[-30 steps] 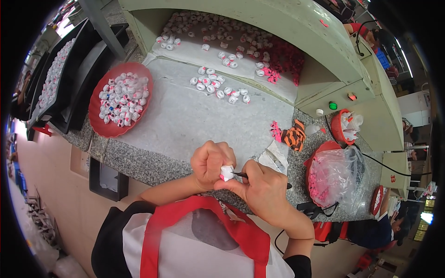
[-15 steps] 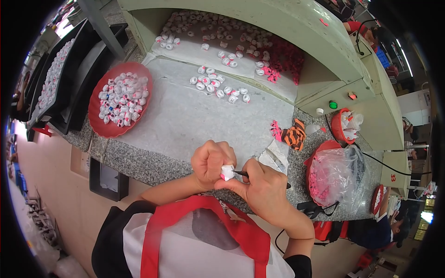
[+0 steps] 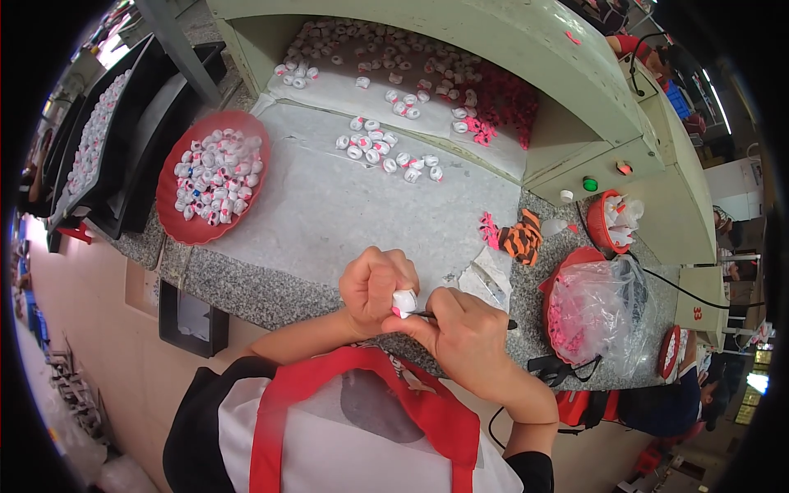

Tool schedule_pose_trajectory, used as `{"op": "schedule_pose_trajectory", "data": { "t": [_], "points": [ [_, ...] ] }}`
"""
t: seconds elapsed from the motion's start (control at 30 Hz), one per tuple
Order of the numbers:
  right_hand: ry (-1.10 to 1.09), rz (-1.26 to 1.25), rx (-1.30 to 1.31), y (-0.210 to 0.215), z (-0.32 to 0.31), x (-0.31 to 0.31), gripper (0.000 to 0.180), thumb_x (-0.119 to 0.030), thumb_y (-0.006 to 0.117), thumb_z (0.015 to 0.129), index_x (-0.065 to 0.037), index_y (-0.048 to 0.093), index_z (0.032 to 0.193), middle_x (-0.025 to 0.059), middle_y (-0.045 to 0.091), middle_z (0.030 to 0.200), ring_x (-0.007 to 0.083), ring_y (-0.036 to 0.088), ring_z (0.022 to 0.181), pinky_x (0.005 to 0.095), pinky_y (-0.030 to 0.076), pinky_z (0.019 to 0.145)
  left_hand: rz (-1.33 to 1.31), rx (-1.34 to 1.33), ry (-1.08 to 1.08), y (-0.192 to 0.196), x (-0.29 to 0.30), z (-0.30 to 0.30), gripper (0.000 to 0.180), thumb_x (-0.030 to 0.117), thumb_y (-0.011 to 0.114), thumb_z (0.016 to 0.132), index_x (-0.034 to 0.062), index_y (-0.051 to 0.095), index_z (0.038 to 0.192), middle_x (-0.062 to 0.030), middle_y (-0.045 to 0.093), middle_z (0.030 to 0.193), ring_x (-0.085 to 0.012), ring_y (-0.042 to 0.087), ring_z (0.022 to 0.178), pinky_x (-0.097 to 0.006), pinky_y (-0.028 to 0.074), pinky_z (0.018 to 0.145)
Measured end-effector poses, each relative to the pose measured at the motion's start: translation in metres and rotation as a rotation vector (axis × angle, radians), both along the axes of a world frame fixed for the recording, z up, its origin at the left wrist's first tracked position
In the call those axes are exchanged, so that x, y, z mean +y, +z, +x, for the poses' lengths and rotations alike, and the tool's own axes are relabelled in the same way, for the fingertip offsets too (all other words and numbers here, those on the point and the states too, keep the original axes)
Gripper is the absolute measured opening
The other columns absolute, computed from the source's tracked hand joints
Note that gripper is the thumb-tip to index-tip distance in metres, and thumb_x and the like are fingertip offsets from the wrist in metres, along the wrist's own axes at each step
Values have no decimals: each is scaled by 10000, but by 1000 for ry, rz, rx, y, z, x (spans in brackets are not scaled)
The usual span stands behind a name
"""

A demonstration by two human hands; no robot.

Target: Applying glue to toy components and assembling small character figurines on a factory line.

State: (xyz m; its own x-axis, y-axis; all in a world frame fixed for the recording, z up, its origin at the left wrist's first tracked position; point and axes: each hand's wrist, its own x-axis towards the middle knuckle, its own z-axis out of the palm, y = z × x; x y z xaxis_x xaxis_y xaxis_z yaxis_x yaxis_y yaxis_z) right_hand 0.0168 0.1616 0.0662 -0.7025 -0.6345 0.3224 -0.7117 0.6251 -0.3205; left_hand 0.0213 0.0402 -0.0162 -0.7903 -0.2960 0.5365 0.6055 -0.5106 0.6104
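Observation:
In front of my chest, my left hand (image 3: 371,287) is closed around a small white piece with a pink patch (image 3: 403,301), which pokes out by the thumb. My right hand (image 3: 467,333) pinches a thin dark pen-like tool (image 3: 512,324). The tool's tip lies at the lower right edge of the white piece; whether it touches cannot be made out. Beyond both hands, several similar white-and-pink pieces (image 3: 372,149) rest on a sheet of white paper (image 3: 304,197).
At left stands a red scalloped bowl (image 3: 170,209) full of white pieces, beside black trays (image 3: 123,181). A pale green open-fronted cabinet (image 3: 575,123) holds many more. On the right are orange-and-black striped cloth (image 3: 521,238), a red basket (image 3: 609,233) and a plastic bag (image 3: 612,308).
The tool's tip has shifted downward, from the white piece's right side to its lower edge. The piece has turned slightly in my left hand.

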Motion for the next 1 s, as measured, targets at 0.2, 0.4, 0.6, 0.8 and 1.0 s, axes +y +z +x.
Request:
{"op": "schedule_pose_trajectory", "data": {
  "t": [0.2, 0.4, 0.6, 0.8, 1.0],
  "points": [
    [-34, -71, 97, -1, -3, -1, 490, -484, 671, 603, -77, 399, 588, 27, 410, 503, 175, 434, 401, 282, 342, 353, 10, -6, -28, 2, -1, 1, 213, 154, 355, 914, 25, 366, 745, -83, 469, 616, -98, 413, 479, -230, 362, 423],
    [-11, -47, 145, -6, -3, -1, 498, -500, 655, 608, -80, 389, 582, 33, 393, 532, 180, 438, 428, 282, 343, 362, -7, -44, -16, 3, 0, 2, 223, 162, 349, 916, 27, 364, 738, -82, 467, 609, -98, 419, 478, -227, 367, 424],
    [-29, -23, 230, -6, -1, 1, 503, -502, 650, 613, -86, 371, 566, 28, 362, 521, 171, 415, 417, 283, 330, 353, -3, -65, -19, 3, 1, 4, 230, 159, 343, 917, 22, 370, 733, -80, 464, 599, -97, 423, 479, -224, 364, 422],
    [-35, -51, 204, -7, -1, 4, 510, -515, 649, 605, -86, 374, 585, 24, 359, 529, 170, 411, 421, 281, 334, 353, 13, -54, -39, 1, 4, 5, 232, 164, 342, 918, 14, 390, 747, -85, 468, 606, -100, 427, 482, -229, 367, 428],
    [15, -48, 200, -9, -4, 3, 475, -516, 601, 677, -100, 386, 591, 18, 342, 543, 149, 402, 431, 258, 332, 355, 17, -72, -49, 3, 3, 5, 235, 171, 345, 918, 14, 394, 750, -84, 464, 610, -102, 426, 489, -231, 367, 437]
  ]
}}
